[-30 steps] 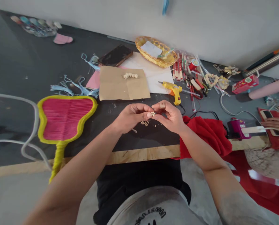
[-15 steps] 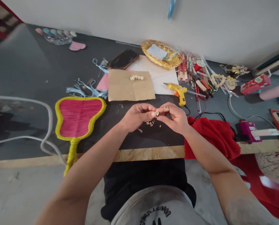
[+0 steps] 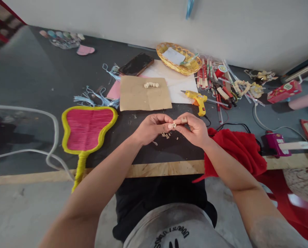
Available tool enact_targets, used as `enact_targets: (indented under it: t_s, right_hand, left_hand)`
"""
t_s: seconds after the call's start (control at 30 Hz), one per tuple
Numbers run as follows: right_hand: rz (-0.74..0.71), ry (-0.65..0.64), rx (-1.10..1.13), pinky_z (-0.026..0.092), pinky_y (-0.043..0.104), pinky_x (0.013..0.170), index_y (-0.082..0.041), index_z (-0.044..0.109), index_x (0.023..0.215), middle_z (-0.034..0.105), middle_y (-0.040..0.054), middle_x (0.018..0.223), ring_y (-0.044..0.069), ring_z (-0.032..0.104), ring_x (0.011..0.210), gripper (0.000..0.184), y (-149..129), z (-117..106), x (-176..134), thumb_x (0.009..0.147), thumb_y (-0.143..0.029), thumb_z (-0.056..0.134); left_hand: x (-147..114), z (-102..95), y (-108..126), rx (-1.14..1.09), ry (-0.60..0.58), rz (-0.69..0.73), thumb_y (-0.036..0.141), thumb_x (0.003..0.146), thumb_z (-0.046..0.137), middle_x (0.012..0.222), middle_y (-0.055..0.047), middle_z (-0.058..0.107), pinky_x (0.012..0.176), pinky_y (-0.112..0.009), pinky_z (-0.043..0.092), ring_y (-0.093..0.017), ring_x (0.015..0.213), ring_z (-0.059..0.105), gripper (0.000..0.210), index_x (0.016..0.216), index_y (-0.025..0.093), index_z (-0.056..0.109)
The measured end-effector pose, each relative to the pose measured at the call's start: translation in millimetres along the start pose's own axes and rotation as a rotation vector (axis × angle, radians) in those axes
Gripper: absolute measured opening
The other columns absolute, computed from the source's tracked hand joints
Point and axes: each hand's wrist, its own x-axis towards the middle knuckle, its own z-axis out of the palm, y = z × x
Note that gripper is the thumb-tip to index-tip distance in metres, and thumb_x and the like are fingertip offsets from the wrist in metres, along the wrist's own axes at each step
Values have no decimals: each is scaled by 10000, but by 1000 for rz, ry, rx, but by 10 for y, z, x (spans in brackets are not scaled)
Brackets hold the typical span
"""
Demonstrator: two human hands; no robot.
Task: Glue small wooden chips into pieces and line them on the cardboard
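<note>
Between my two hands is a small cream-coloured cluster of little pieces (image 3: 174, 125). My left hand (image 3: 154, 128) pinches it between thumb and fingertips. From the other side, my right hand (image 3: 192, 128) closes its thumb and index finger on it; a beige band or plaster wraps one of its fingers. On the dark table (image 3: 146, 155) just below the hands lie several tiny beige pieces (image 3: 165, 135). Beyond them, a row of similar cream clusters (image 3: 151, 85) rests on a sheet of brown paper (image 3: 143, 100).
A yellow glue gun (image 3: 199, 101) lies right of the paper, near a wicker basket (image 3: 187, 70). A red cloth (image 3: 236, 151) hangs over the front edge by my right forearm. A pink fan-shaped piece with yellow edging (image 3: 85, 129) lies left, beside a white cable (image 3: 54, 137).
Both hands stay almost in place, fingertips still together on the small cluster. The view has shifted slightly, and a corner of the red cloth now shows below the table edge.
</note>
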Motion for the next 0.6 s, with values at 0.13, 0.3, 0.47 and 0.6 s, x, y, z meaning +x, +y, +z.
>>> enact_targets:
  t_s: [0.13, 0.3, 0.47, 0.6]
  right_hand:
    - [4, -19, 6, 540, 246, 652, -199, 682, 987, 678, 32, 887, 108, 625, 720, 161, 11, 2, -8, 853, -282, 713]
    - [-52, 15, -96, 550, 254, 656, -204, 680, 954, 691, 36, 875, 116, 633, 721, 102, 9, 11, -7, 861, -239, 699]
    - [-79, 34, -141, 545, 245, 637, -202, 673, 949, 679, 34, 870, 111, 621, 707, 93, 12, 7, -10, 858, -184, 679]
    - [-65, 18, -127, 541, 242, 629, -198, 672, 973, 673, 36, 891, 103, 605, 686, 128, 11, 9, -18, 848, -177, 691]
  left_hand:
    - [0, 5, 5, -7, -9, -1, 335, 601, 897, 603, -7, 645, 500, -205, 390, -76, 533, 514, 292, 718, 132, 723]
    - [4, -6, 0, -12, -8, -15, 336, 596, 899, 592, -2, 633, 498, -211, 390, -77, 525, 510, 294, 721, 136, 725]
    - [-4, -17, 9, -15, -8, -24, 367, 631, 879, 614, -15, 645, 512, -208, 417, -84, 550, 538, 301, 768, 134, 745]
    - [-5, -3, 10, -17, 1, -18, 355, 625, 886, 614, -14, 643, 517, -200, 424, -82, 558, 544, 294, 757, 134, 743]
